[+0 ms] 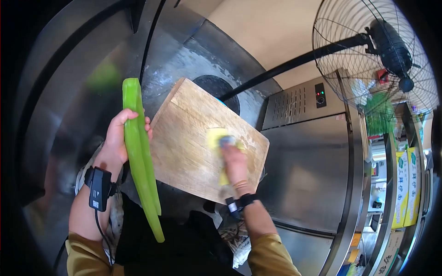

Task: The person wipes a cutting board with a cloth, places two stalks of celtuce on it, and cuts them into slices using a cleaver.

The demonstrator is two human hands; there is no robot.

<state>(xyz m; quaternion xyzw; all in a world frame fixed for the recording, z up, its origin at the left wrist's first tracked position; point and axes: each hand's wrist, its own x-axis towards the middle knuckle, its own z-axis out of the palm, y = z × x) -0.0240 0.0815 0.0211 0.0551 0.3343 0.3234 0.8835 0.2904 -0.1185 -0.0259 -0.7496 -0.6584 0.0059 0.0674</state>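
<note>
My left hand (119, 135) is wrapped round long, pale-green peeled celtuce stems (139, 154), which stand lengthwise beside the board. Two lower ends show, one longer than the other. On the wooden cutting board (184, 133), my right hand (235, 163) is closed on a yellow cloth (215, 138). Motion blurs this hand and the cloth. A small grey-blue patch shows at the fingertips, too smeared to name. The board's surface looks damp and scuffed.
A dark round stove opening (214, 87) lies behind the board. To the right stands a steel cabinet (304, 170) with a lit control panel (320, 95). A caged fan (391, 48) on a black pole (294, 64) reaches across the upper right, near packed shelves (391, 184).
</note>
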